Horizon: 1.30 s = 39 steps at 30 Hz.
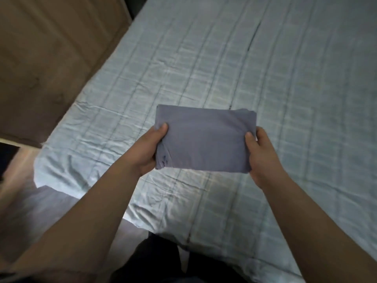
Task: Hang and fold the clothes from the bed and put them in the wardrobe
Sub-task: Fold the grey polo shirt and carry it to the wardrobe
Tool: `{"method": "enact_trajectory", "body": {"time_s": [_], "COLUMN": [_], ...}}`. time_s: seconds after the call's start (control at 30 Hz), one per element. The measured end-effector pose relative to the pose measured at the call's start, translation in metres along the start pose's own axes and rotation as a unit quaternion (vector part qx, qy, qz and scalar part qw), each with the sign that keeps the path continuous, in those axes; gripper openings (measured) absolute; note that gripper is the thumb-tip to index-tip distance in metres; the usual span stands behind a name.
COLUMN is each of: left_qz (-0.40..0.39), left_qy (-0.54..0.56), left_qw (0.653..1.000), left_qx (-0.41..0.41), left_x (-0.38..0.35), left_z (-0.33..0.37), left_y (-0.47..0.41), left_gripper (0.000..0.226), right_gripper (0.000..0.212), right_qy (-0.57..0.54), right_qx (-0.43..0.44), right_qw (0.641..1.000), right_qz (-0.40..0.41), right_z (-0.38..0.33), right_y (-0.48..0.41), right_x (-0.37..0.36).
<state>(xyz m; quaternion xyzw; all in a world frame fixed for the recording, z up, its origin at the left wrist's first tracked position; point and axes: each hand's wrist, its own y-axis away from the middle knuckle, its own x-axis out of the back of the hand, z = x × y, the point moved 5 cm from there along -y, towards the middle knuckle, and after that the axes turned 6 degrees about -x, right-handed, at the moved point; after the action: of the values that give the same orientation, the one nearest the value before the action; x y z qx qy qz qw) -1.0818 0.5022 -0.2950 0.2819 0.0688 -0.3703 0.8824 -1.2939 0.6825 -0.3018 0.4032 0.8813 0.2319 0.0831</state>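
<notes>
A grey-blue garment [205,139], folded into a compact rectangle, is held above the bed [285,78]. My left hand [149,149] grips its left edge, thumb on top and fingers hidden underneath. My right hand [263,154] grips the right edge the same way. The garment is lifted off the pale blue checked bedcover, near the bed's front edge. No other clothes show on the bed. No wardrobe opening is in view.
A brown wooden panel [51,58] stands at the upper left, beside the bed's left side. Pale floor [18,180] shows at the lower left. My dark trousers [163,262] are at the bottom, right against the bed's front edge.
</notes>
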Motion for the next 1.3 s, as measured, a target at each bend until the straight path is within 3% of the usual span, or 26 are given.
{"method": "enact_trajectory", "body": {"time_s": [0.2,0.4,0.6,0.73,0.83,1.03,1.3], "left_qz": [0.065,0.154,0.372,0.478,0.536,0.591,0.625], "left_qy": [-0.004,0.004,-0.017,-0.015,0.022,0.047,0.069], "left_qw": [0.993,0.965,0.878,0.824,0.782,0.731,0.705], "left_qx": [-0.100,-0.213,-0.300,-0.304,-0.318,-0.337,-0.327], "left_x": [0.032,0.123,0.267,0.359,0.407,0.473,0.567], "left_z": [0.076,0.120,0.126,0.114,0.109,0.110,0.141], "left_y": [0.113,0.244,0.421,0.535,0.601,0.670,0.666], "left_gripper": [0.048,0.045,0.034,0.029,0.018,0.031,0.018], "right_gripper": [0.015,0.020,0.018,0.012,0.020,0.016,0.014], "right_qy": [0.009,-0.001,0.048,0.092,0.118,0.113,0.106], "right_qx": [0.095,0.144,0.194,0.215,0.229,0.221,0.190], "right_qw": [0.994,0.977,0.950,0.923,0.905,0.885,0.865], "right_qz": [-0.047,-0.157,-0.241,-0.304,-0.338,-0.394,-0.451], "right_z": [-0.081,-0.107,-0.093,-0.071,-0.061,-0.047,-0.047], "right_y": [0.106,0.189,0.286,0.362,0.408,0.453,0.446], "right_x": [-0.044,-0.162,-0.360,-0.491,-0.572,-0.683,-0.807]}}
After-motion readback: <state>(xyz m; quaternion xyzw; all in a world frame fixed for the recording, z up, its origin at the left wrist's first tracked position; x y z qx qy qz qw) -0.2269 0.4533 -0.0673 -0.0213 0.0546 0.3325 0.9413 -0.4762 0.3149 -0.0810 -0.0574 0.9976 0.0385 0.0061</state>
